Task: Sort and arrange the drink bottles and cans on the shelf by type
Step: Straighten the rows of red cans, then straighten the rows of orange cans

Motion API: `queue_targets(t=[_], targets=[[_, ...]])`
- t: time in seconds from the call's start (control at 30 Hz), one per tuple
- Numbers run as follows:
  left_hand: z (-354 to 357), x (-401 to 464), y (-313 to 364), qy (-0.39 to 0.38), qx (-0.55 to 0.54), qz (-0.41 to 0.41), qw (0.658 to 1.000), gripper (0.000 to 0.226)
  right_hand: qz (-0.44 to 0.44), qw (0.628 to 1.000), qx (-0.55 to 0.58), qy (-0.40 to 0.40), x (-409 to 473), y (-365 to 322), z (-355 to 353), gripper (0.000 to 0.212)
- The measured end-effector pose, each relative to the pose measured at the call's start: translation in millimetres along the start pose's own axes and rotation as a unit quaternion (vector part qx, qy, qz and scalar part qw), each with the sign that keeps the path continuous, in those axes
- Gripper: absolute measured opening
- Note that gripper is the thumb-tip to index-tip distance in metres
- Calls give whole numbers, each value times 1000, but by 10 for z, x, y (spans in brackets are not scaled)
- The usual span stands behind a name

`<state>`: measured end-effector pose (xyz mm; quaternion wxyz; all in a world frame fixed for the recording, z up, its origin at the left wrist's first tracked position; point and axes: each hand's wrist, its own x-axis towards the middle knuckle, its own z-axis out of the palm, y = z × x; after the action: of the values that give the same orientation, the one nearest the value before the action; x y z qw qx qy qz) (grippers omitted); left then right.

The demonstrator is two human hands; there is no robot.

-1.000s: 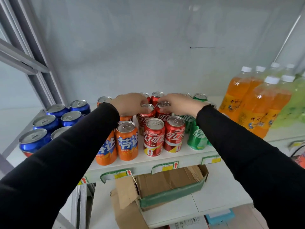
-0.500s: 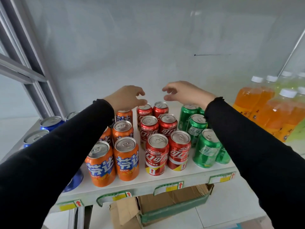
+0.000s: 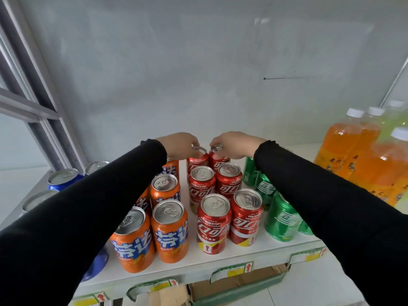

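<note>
Far left of frame: blue cans, partly behind our sleeve. Next, orange cans in two files, then red cans at centre, green cans right of them, orange bottles at the right edge, all on the white shelf.

Our left hand has fingers curled over the rim of the back-left red can; our right hand grips the top of the back-right red can. Both grasp from above.

Step, we judge: squaring the rear red pair. Do it well by sliding both together, keeping them upright and in line with the files ahead, clear of the orange and green neighbours.
</note>
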<state>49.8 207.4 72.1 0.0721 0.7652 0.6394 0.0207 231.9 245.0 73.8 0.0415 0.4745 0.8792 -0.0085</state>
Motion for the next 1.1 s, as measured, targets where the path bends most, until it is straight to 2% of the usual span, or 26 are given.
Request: queue_targets(t=[0.13, 0.23, 0.33, 0.43, 0.53, 0.6, 0.7, 0.83, 1.1], targets=[[13, 24, 16, -3, 11, -3, 1000, 50, -1, 1000, 23, -9, 27, 14, -23, 52], [-86, -89, -34, -55, -24, 1, 998, 68, -2, 999, 31, -16, 10, -7, -60, 60], [-361, -303, -255, -39, -88, -11, 995, 73, -14, 997, 70, 33, -3, -108, -208, 65], [-588, -537, -616, -35, -70, -70, 994, 65, -70, 984, 147, 77, 64, -398, -324, 57], [-575, -726, -926, -69, -22, -130, 989, 69, -123, 980, 154, 36, 129, -753, -297, 57], [-468, -811, -1009, -61, -21, -147, 987, 74, -133, 983, 126, 3, 189, -904, -218, 64], [-261, -864, -1000, -41, -25, -135, 990, 69, -127, 987, 97, -23, 296, -998, -94, 70], [-138, -863, -979, -19, -27, -95, 995, 52, -130, 987, 88, -17, 355, -1004, -25, 63], [-136, -895, -944, -23, -27, -91, 995, 52, -132, 988, 77, -25, 379, -1022, 2, 62]])
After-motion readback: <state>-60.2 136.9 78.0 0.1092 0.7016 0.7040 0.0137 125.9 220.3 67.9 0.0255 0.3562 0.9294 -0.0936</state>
